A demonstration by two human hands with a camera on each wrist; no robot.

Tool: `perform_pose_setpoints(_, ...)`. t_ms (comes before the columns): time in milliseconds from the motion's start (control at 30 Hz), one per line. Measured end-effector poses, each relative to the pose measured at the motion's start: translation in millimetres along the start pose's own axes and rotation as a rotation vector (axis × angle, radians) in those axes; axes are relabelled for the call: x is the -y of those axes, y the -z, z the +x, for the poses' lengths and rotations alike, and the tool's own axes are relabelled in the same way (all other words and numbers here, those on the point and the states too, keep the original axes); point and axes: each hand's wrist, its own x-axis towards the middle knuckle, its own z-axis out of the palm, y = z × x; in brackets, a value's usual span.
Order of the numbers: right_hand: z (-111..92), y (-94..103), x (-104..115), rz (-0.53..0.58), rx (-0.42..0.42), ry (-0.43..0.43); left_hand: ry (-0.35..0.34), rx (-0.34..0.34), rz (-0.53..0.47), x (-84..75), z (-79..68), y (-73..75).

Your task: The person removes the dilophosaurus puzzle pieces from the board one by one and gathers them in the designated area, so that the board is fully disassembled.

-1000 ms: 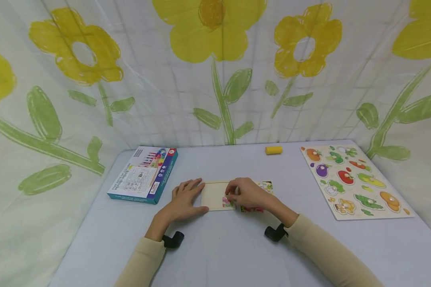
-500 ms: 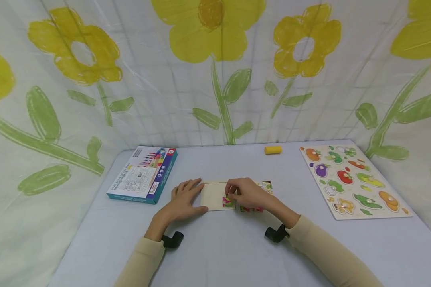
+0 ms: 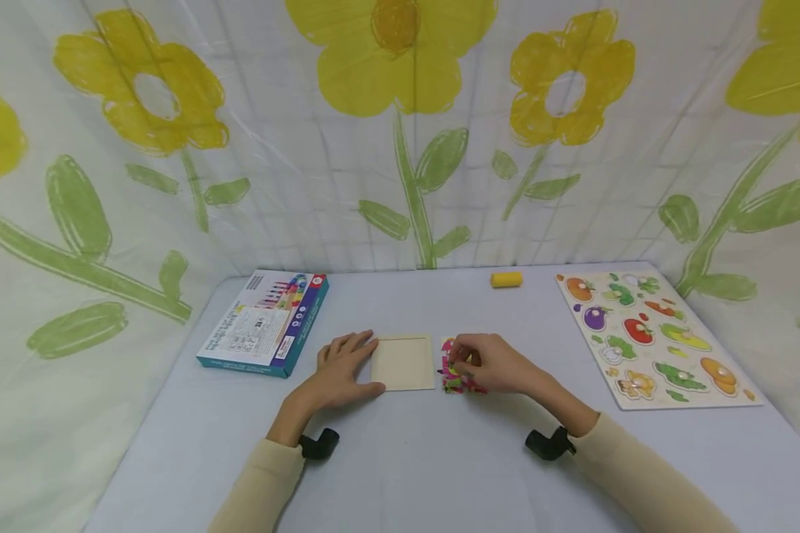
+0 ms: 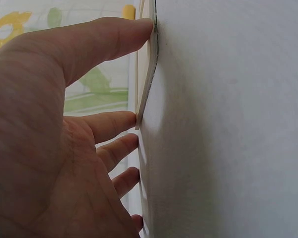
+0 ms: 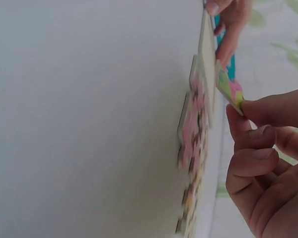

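A square wooden puzzle tray (image 3: 403,363) with a raised rim lies bare in the middle of the table. My left hand (image 3: 342,372) rests at its left edge, fingers spread; in the left wrist view the thumb and index fingertip touch the rim. My right hand (image 3: 500,363) pinches a pink and green jigsaw piece (image 5: 230,89) between thumb and index finger, held off the table. Beneath it, just right of the tray, lie several pink and green jigsaw pieces (image 3: 453,383), partly hidden by the hand.
At the left lies a flat paint-set box (image 3: 260,326). A vegetable knob puzzle board (image 3: 653,340) lies at the right. A small yellow cylinder (image 3: 506,279) lies near the back edge. A flower-printed curtain (image 3: 273,185) hangs behind the table.
My right hand has lifted the jigsaw piece from the tray's lower right corner and moved right, over the other pieces. The left hand has stayed at the tray.
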Motion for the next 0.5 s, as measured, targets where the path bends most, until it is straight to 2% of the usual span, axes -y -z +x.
perform_pose_setpoints(333,-40.0,24.5,-30.8,-0.044,-0.048,-0.055,0.002,-0.003,0.000,0.5,-0.4,-0.8)
perform_pose_setpoints(500,-53.2,31.3,-42.3,-0.059,-0.041,-0.093,0.005,0.009,0.004,0.7,0.8,-1.0)
